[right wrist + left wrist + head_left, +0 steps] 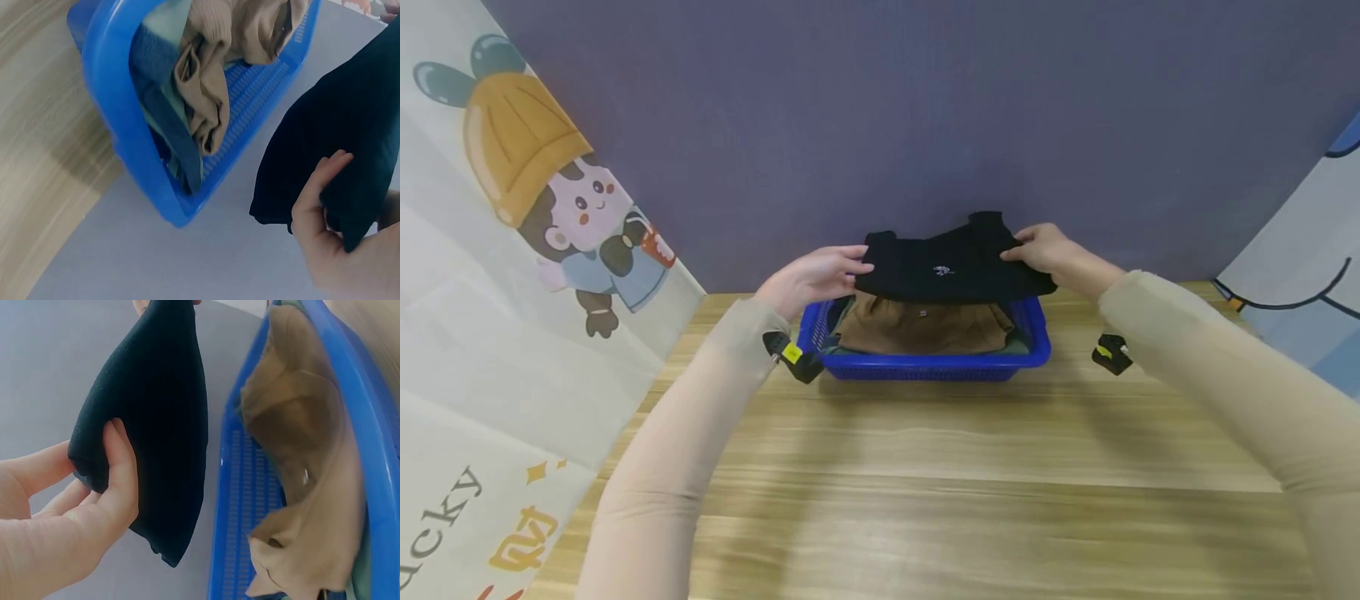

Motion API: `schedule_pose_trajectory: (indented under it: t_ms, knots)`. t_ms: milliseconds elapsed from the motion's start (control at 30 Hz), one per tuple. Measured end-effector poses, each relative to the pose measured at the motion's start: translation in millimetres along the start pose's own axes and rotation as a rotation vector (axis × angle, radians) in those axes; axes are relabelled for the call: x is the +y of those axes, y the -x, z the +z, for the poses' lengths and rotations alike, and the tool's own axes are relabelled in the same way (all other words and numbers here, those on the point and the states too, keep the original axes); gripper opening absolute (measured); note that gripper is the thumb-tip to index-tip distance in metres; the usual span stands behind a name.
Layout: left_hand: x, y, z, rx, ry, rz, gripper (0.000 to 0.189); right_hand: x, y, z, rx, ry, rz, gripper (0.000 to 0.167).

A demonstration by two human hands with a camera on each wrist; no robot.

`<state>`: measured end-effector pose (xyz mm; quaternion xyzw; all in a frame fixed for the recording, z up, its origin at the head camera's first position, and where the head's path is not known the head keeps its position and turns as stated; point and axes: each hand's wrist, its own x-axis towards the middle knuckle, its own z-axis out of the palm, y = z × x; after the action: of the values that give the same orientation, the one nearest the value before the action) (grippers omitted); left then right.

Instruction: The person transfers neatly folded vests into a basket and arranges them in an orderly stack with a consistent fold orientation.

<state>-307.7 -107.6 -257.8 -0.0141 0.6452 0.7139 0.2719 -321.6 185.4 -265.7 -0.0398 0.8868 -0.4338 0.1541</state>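
Note:
A folded black garment (925,271) with a small white emblem is held up between both hands over the back of a blue plastic basket (917,362). My left hand (812,277) pinches its left end; the left wrist view shows thumb and fingers on either side of the dark cloth (156,425). At the other end my right hand (1051,254) grips the cloth, its fingers curled round the edge in the right wrist view. Beneath it in the basket lies a brown garment (917,327), over green and blue clothes (164,81).
The basket stands on a wooden table (955,475), close to a grey-blue upright panel (880,117) at the back. On the left hangs a white sheet with a cartoon figure (580,192); another printed sheet (1285,258) is at the right.

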Motion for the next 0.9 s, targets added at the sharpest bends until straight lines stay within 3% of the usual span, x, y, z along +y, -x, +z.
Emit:
schedule_pose_trajectory:
  t_ms: [567, 900]
  knots:
    - [-18.6, -1.8, -23.5, 0.063, -0.017, -0.038, 0.060, 10.2, -17.0, 34.2, -0.004, -0.113, 0.019, 0.057]
    - [-36.7, -7.6, -32.0, 0.132, -0.020, -0.050, 0.060, 17.9, -22.7, 50.4, 0.007, -0.083, 0.027, 0.054]
